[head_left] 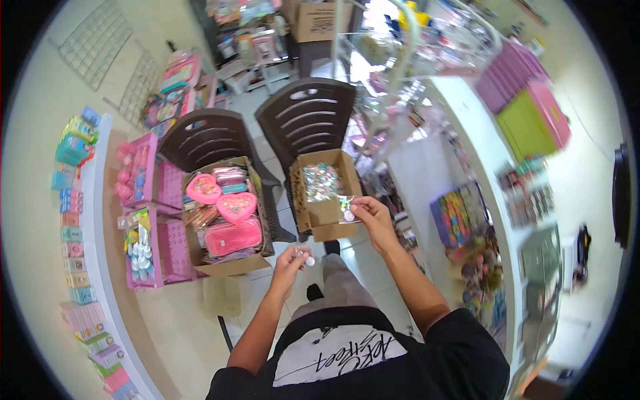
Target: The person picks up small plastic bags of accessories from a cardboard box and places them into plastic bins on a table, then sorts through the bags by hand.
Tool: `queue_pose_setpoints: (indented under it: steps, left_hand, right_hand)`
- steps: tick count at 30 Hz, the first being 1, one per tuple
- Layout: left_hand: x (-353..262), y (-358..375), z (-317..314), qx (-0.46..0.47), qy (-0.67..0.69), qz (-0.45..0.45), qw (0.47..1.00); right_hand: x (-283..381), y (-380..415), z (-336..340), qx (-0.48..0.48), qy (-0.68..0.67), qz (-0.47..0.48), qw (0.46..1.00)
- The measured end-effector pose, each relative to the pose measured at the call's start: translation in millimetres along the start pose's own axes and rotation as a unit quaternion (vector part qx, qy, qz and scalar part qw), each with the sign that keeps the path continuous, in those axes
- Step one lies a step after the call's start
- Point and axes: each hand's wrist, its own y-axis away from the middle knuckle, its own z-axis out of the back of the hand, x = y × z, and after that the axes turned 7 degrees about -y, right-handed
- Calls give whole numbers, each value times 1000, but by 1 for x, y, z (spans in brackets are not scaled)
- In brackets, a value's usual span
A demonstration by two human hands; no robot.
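In the head view my right hand [375, 221] pinches a small clear packet [347, 209] with green and whitish bits in it. The packet hangs at the front right corner of an open cardboard box [328, 232]. Inside that box lies a heap of small shiny packets [322, 182]. Lower and to the left, my left hand [287, 270] is closed on a small white round piece [310, 261], with something clear or pale at the fingertips. What exactly this piece is, I cannot make out.
Brown plastic chairs [308, 113] stand ahead, bearing the boxes. The left box holds pink heart-shaped cases [237, 207] and a pink pouch [233, 237]. Pink crates [175, 250] stand beside it. A shelf [110, 280] runs along the left, a white counter [490, 160] along the right.
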Motion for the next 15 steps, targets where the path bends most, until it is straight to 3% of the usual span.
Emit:
queue_pose_setpoints:
  steps: [2, 6, 9, 12, 15]
  left_hand:
    - [-15, 6, -18, 57, -5, -16, 998]
    - [-34, 19, -67, 168, -27, -49, 984]
    - [-49, 36, -110, 275, -12, -31, 961]
    - [-60, 59, -153, 333, 41, 16, 942]
    - [-62, 73, -194, 356, 32, 23, 934]
  right_hand:
    - [27, 52, -2, 38, -125, 36, 991]
    - [73, 145, 16, -8, -164, 23, 986]
    - [84, 198, 45, -77, -158, 42, 984]
    - [89, 241, 72, -127, -156, 100, 974]
    - [98, 282, 94, -215, -163, 94, 958]
